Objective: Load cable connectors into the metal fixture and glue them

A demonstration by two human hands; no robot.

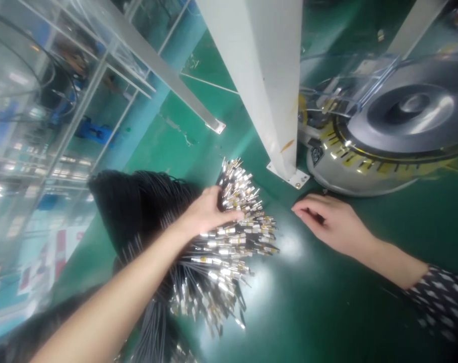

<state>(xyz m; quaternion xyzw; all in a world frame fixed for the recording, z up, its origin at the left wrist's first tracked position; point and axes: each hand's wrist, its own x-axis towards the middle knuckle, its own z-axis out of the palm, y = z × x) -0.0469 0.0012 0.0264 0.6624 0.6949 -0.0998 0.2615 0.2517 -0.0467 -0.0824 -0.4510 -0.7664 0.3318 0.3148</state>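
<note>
A thick bundle of black cables [149, 201] with shiny metal connector ends [229, 242] hangs on the left, its tips fanning out to the right. My left hand [209, 214] grips part of the bundle close to the connectors. The thumb lies across the front of the cables, while most of the other fingers are hidden behind them. To the right of the connector tips, apart from them, my right hand [332, 224] hovers over the green floor. Its fingers are curled toward the thumb, and nothing shows between them.
A white metal post [266, 80] with a bolted foot plate stands just beyond my hands. A round grey machine [365, 171] with yellow markings sits at the right. A thinner leg [191, 96] stands further back. Blurred racks [88, 96] fill the left.
</note>
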